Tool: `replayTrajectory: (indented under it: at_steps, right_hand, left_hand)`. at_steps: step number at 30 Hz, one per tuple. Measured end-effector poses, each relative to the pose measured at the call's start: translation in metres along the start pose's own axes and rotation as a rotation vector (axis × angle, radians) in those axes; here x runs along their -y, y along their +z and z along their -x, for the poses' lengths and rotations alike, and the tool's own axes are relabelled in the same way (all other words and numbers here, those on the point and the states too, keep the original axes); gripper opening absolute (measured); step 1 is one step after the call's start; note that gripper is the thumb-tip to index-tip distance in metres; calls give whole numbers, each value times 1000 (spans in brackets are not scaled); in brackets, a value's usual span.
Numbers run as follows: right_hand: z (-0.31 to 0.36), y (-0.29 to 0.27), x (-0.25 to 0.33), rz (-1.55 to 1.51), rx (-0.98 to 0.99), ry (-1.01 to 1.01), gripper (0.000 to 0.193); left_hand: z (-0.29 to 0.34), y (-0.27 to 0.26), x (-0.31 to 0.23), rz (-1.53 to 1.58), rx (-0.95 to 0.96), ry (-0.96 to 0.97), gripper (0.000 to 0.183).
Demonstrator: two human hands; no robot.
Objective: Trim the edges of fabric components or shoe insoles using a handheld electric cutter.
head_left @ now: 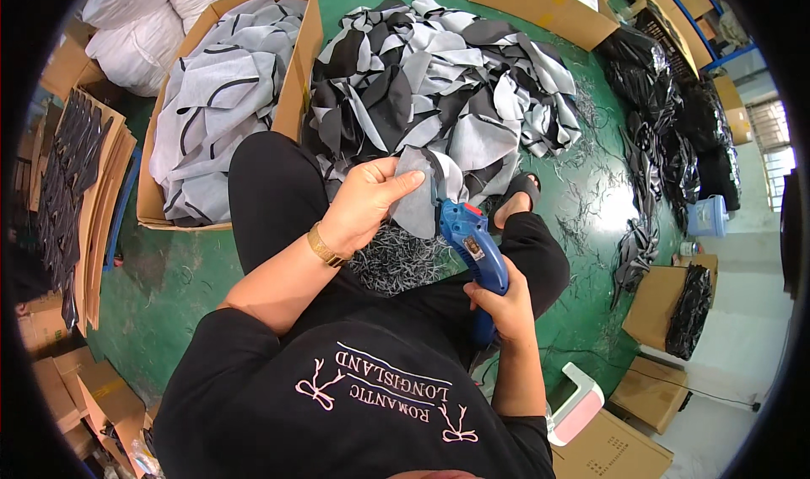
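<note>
In my left hand [363,205] is a grey fabric piece [413,207], pinched between thumb and fingers. My right hand [508,306] is wrapped round the handle of blue electric scissors [472,244]. Their head is up against the right edge of the fabric piece; the blade tip is too small to make out. Just beyond my hands, a large heap of grey, white and black fabric pieces [472,133] lies on the floor. Below the fabric, between my legs, thin dark trimmings [396,260] form a loose pile.
A cardboard box [310,66] full of grey fabric pieces stands at the left, with white sacks [139,49] behind it. Another carton [540,11] is at the far side. Black plastic bags [641,74] line the right. Trimmings litter the green floor [612,217].
</note>
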State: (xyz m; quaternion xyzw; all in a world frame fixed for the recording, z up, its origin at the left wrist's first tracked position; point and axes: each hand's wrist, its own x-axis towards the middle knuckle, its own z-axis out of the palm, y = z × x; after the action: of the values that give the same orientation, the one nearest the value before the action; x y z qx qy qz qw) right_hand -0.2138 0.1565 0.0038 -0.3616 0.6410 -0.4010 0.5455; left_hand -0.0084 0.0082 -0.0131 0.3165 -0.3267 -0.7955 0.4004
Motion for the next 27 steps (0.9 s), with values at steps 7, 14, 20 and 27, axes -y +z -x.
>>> replayTrajectory:
  at_steps: [7,14,20,27]
  right_hand:
    - [-2,-2,11,-47,39,32,42]
    - [-5,-12,10,-97,122,68,41]
    - [-8,-17,9,-101,169,85,42]
    - [-8,-17,10,-84,204,101,46]
  left_hand:
    - [10,9,-18,-228,-1,-29,14]
    - [14,7,-27,-468,15,-6,11]
    - [19,15,-39,-555,53,-20,18]
    - [18,0,-41,-737,112,-24,15]
